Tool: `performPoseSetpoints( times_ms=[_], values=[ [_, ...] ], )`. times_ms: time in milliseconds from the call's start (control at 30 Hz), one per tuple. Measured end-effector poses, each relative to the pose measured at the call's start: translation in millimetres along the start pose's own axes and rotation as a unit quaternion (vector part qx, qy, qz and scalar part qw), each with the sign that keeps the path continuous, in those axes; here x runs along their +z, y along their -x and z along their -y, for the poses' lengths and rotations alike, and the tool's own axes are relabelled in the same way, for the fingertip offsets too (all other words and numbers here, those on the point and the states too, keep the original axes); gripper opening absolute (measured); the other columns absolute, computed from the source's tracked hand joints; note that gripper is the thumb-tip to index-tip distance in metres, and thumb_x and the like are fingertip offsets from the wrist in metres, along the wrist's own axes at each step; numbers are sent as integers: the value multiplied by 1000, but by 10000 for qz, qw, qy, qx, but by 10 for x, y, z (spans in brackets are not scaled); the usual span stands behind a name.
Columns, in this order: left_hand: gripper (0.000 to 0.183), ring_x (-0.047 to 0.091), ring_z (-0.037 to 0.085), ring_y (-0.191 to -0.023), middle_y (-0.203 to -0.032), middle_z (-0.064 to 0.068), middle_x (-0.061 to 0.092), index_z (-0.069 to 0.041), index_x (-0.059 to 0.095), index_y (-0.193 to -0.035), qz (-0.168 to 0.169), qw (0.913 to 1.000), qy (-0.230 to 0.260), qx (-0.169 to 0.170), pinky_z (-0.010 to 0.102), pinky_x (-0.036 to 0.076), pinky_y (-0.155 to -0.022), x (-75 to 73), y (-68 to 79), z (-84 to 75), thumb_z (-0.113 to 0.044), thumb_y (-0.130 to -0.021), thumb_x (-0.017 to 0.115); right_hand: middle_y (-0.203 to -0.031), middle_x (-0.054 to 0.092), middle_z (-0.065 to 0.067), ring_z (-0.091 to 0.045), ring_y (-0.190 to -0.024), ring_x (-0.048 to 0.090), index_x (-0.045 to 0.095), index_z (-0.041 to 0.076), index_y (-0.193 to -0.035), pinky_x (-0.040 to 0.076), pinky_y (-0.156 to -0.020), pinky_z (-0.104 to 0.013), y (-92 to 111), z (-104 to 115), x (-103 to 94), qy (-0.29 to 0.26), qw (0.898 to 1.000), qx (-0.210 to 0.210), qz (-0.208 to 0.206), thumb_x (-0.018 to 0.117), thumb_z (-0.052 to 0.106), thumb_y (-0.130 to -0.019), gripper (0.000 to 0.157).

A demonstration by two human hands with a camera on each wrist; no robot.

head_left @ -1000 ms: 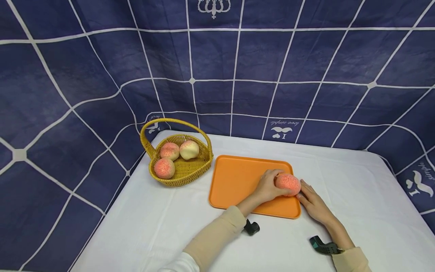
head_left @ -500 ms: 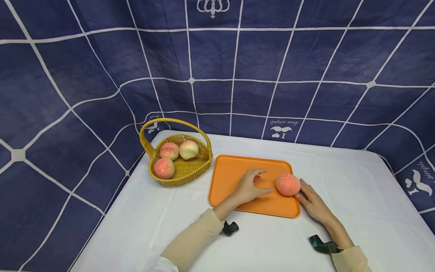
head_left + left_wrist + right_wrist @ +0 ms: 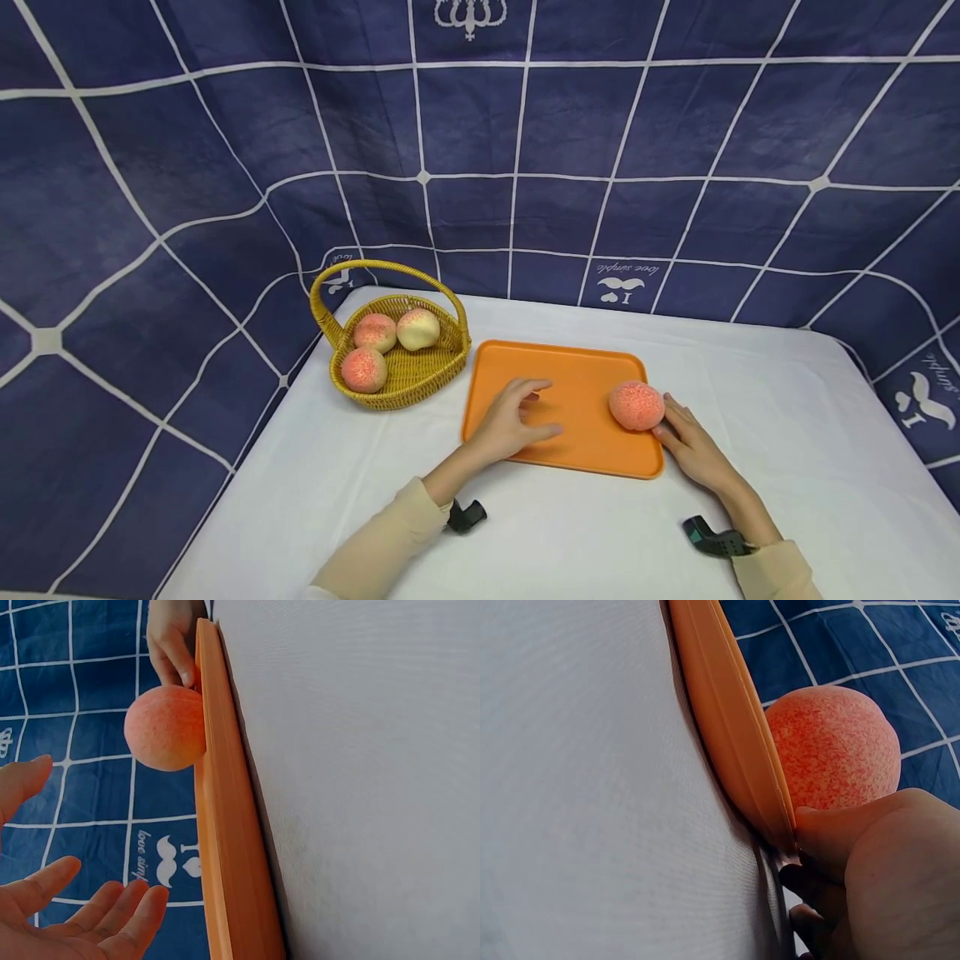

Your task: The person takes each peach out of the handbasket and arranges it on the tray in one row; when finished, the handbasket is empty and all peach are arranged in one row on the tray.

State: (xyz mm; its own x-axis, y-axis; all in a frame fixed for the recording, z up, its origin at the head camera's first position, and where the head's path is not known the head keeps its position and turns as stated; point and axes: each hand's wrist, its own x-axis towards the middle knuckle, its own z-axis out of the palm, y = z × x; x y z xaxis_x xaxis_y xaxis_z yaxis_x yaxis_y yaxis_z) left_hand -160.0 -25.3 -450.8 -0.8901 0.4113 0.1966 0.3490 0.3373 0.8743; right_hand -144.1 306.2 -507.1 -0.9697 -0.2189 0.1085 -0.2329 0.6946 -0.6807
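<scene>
A pink peach (image 3: 637,406) sits on the right part of the orange tray (image 3: 573,367), close to its right rim. My right hand (image 3: 697,446) is at that rim, next to the peach. In the right wrist view its thumb (image 3: 829,829) lies over the tray rim with the other fingers curled below, pinching the edge. My left hand (image 3: 506,425) hovers over the tray's left front, fingers spread and apart from the peach. In the left wrist view a gap separates its fingers (image 3: 135,915) from the peach (image 3: 165,729).
A yellow wicker basket (image 3: 442,385) with a tall handle stands left of the tray. Inside are three peaches: two reddish ones (image 3: 364,370) and a pale one (image 3: 417,329). White cloth (image 3: 570,533) covers the table; blue checked fabric (image 3: 480,125) hangs behind and at the left.
My left hand has let go of the peach and drawn back to the left and toward me. The peach, the tray and my right hand have stayed in place.
</scene>
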Motion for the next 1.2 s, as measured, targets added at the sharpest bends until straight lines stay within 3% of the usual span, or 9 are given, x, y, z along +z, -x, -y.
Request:
performPoseSetpoints(
  times_ms=[167,333,467,533,633,767,833,967,1200],
  values=[
    [65,57,33,-115,-127,18,56,-10,56,-135,15,9999,-95,-30,48,51,-94,-7,15,-2,-24,-77,83,-152,23,-37,-54,-142,18,34,-10,-146,-4,-123,-33,7,5,-11,6,10000,21,-11,49,21,-102,56],
    [65,57,32,-115,-128,18,55,-9,55,-136,95,9996,-240,-71,44,51,-94,122,-118,-47,-23,-78,82,-152,24,-38,-55,-141,19,35,-10,-145,-5,-121,-24,3,0,-21,12,10000,-50,-73,49,20,-102,55],
    [64,57,29,-113,-128,16,56,-12,55,-136,60,9987,-509,25,33,50,-92,328,-332,-130,-24,-79,82,-151,25,-38,-55,-141,19,36,-10,-145,-4,-122,-26,-12,-13,-15,-35,9999,-93,-80,49,21,-102,54],
    [65,57,26,-111,-127,14,56,-12,55,-136,45,9979,-648,52,26,47,-90,459,-449,-169,-26,-79,82,-152,24,-37,-55,-141,18,36,-9,-145,-2,-124,-34,-21,-12,-10,-85,9999,-74,-60,48,22,-103,54],
    [68,55,22,-109,-128,10,55,-14,53,-138,160,9968,-779,-92,21,42,-87,671,-597,-208,-29,-78,83,-151,26,-38,-57,-140,19,37,-10,-145,-2,-123,-28,-24,-18,19,-87,9998,-153,-106,48,21,-103,53],
    [69,52,15,-110,-128,3,55,-17,54,-137,355,9939,-1007,-281,23,41,-93,909,-724,-200,-33,-76,84,-149,30,-38,-58,-138,23,40,-10,-143,-3,-118,-14,-32,-22,65,-61,9991,-364,-217,51,18,-101,51],
    [66,52,12,-111,-126,0,57,-19,56,-133,335,9928,-1102,-313,24,41,-96,979,-762,-180,-32,-75,85,-148,31,-38,-58,-138,24,41,-9,-142,-2,-119,-14,-37,-19,75,-53,9988,-424,-249,51,17,-101,50],
    [60,55,11,-111,-121,-2,60,-20,61,-126,190,9928,-1122,-382,26,41,-99,1010,-802,-145,-26,-72,87,-149,31,-37,-57,-138,23,39,-8,-144,-2,-120,-18,-33,-12,66,-33,9991,-376,-205,51,17,-101,51],
    [62,53,19,-115,-122,0,61,-20,63,-125,-189,9937,-854,-696,33,42,-101,933,-856,-89,-19,-69,89,-152,30,-32,-54,-142,19,34,-1,-150,-7,-119,-18,-4,-18,22,-45,9998,-174,-39,44,18,-104,51]
  ],
)
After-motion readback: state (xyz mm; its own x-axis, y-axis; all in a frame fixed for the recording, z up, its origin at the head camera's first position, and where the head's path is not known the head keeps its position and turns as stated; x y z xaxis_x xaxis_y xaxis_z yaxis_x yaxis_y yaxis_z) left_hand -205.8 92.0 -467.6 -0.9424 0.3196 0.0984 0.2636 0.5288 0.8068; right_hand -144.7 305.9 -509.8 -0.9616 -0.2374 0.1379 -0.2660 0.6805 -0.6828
